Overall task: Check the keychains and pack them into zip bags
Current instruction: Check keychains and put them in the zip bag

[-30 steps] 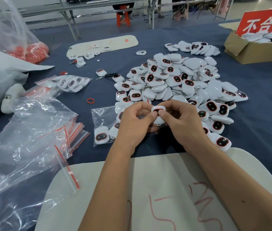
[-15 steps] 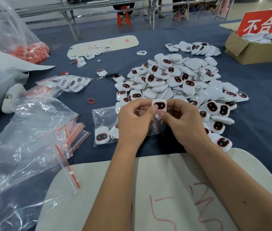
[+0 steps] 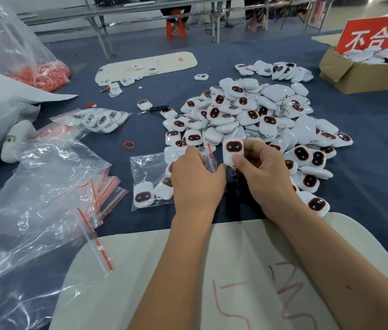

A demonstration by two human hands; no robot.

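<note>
My right hand (image 3: 263, 177) is pinching one keychain (image 3: 233, 152) face-up while my left hand (image 3: 196, 179) is gripping the mouth of the open zip bag (image 3: 150, 179).

I am holding the keychain just beside the bag's red-striped opening, its dark face toward me, probably so I can be checking it before slipping it in; its metal ring is hanging below my thumb. The bag is lying on the blue bench (image 3: 366, 186) and is already holding a few keychains. Just behind, the loose pile (image 3: 255, 115) is waiting. To the left, a filled bag (image 3: 95, 119) and a stack of empty bags (image 3: 107, 191) are lying; far right, a cardboard box (image 3: 364, 75) is holding more white pieces.
</note>
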